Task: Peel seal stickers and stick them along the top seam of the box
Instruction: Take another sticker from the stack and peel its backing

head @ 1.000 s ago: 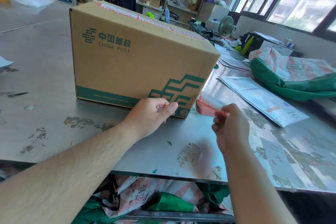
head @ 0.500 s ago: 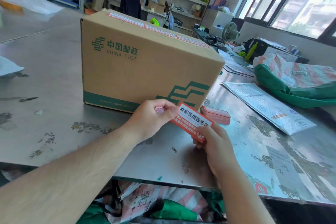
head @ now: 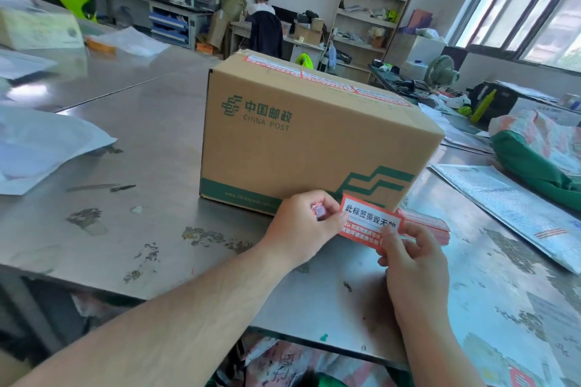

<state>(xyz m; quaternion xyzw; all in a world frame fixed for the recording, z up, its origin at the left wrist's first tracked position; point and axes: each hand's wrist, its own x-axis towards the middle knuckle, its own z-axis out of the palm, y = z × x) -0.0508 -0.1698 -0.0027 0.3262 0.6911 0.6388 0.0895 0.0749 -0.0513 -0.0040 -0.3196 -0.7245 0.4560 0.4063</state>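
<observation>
Sticker (head: 371, 223) long axis left-right, right end lower.

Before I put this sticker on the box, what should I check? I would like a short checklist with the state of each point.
1. Sticker gripped: left hand and right hand pinch its ends. Ok.
2. Backing peeled off: cannot tell.
3. Box closed, upright on the table: ok.
4. Free place on the top seam: seam stickers cover much of it; cannot tell.
5. Left hand free of waste: it also holds a crumpled scrap. Not ok.
6. Spare stack near: ok.
</observation>
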